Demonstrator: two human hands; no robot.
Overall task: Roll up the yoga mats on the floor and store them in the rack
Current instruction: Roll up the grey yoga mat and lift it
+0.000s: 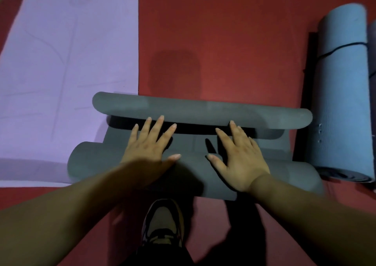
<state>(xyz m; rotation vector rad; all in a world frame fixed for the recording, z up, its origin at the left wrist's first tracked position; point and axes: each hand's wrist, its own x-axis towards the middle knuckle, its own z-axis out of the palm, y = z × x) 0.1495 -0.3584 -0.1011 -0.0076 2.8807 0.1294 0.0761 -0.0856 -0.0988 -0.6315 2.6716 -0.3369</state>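
The dark grey foam yoga mat (203, 111) is found on the red floor (223, 42), rolled thickly at the near end and curled up at the far end, with a short flat stretch between. The left hand (150, 145) and the right hand (238, 156) are laid flat on the near roll, fingers straight and spread, nothing gripped. The roll is best pushed forward under even pressure from both palms, so that its ends are kept flush; the curled far end probably needs flattening first.

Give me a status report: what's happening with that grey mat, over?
Pressing flat on grey mat: left hand, right hand. Mat part-rolled, far end curled. Alongside: purple mat flat on left, blue rolled mat on right.
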